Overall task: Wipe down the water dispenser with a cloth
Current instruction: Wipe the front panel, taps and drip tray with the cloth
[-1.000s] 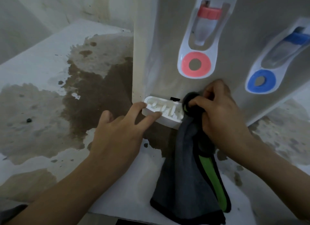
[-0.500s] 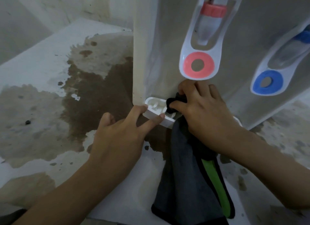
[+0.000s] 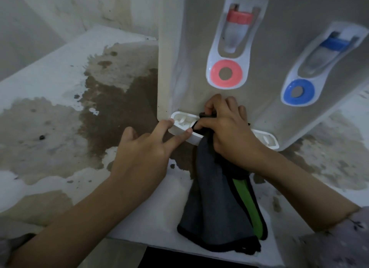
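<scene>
Now right hand (image 3: 229,132) gripped bunched cloth (image 3: 215,208), pressing it into drip tray (image 3: 180,126); left hand (image 3: 145,154), fingers straight, steadied tray's near edge. Dispenser (image 3: 195,48) stood just beyond both. Tray in progress; front and taps (image 3: 238,18) above likely left to wipe.

The stained surface (image 3: 50,88) lies open left of the water dispenser (image 3: 199,48), back to the wall (image 3: 60,12). The dispenser's body blocks the far right, with the red tap (image 3: 235,38) and blue tap (image 3: 319,62) jutting from its near face. At its base, the left grip (image 3: 143,154) covers the drip tray (image 3: 179,126) at its left end, and the right grip (image 3: 229,128) with the bunched cloth (image 3: 209,208) covers the tray's middle.
</scene>
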